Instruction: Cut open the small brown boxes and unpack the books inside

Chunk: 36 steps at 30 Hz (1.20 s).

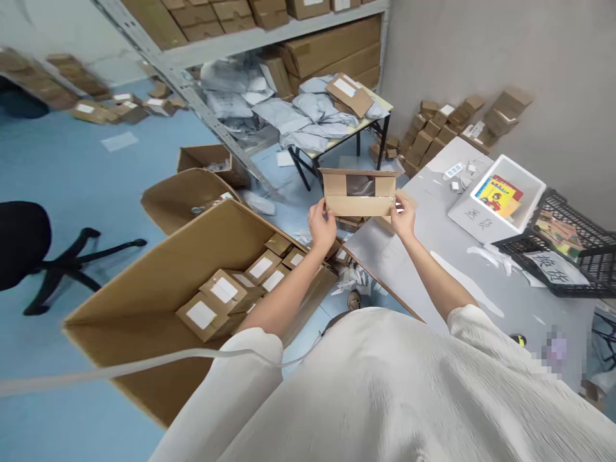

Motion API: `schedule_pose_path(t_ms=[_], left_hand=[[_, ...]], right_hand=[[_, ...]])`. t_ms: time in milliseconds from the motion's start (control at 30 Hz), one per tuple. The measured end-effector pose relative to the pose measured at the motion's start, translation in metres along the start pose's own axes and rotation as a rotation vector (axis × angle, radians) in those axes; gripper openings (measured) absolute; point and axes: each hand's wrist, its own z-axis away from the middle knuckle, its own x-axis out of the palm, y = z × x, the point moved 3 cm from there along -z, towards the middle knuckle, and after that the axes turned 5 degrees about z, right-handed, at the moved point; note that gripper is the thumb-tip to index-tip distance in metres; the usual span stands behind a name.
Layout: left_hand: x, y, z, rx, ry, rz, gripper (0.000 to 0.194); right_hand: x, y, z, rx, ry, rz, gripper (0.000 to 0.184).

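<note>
Between my two hands is a small cardboard box (360, 206), held up in front of me with its flaps standing partly open. Something dark grey shows inside it, too unclear to name. My left hand (321, 228) grips the box's left end, thumb on the near face. At the opposite end, my right hand (403, 217) pinches the side near the corner. Below and to the left, a large open carton (158, 289) holds several small labelled boxes (224, 292).
On my right, the grey table (385, 256) bears a white foam bin (481, 212) and a black crate (597, 250). Ahead, a small table (385, 106) carries grey parcels (308, 115) beside a metal shelf (269, 35). A black office chair (29, 244) stands left.
</note>
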Motion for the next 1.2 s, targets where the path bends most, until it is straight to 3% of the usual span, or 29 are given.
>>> schedule_pose_path(t_ms=[100,200,367,600,833,967,1100,1200], left_hand=[[-0.018,-0.037,-0.012,-0.040,0.037,-0.013,0.052],[-0.022,-0.070,-0.018,-0.104,0.035,0.014,0.059],[-0.009,-0.103,-0.020,-0.188,-0.042,0.051,0.072],[0.041,-0.094,-0.030,-0.115,-0.190,0.107,0.070],[0.119,-0.068,-0.030,-0.064,-0.443,0.077,0.063],[0.168,-0.060,-0.025,-0.049,-0.600,0.092,0.064],[0.206,-0.058,-0.019,-0.071,-0.677,0.127,0.071],[0.222,-0.058,-0.013,-0.127,-0.736,0.112,0.075]], right_hand=[[0.043,-0.001,-0.009,-0.014,-0.083,0.008,0.057],[0.076,0.007,-0.018,0.016,-0.163,0.039,0.062],[0.096,0.030,-0.023,0.026,-0.248,0.150,0.057],[0.065,0.062,-0.027,0.105,-0.244,0.243,0.049],[0.018,0.099,-0.012,0.220,-0.212,0.326,0.043],[-0.002,0.117,0.010,0.391,-0.208,0.312,0.043],[-0.010,0.130,0.031,0.550,-0.210,0.182,0.052],[-0.006,0.136,0.040,0.590,-0.219,0.030,0.061]])
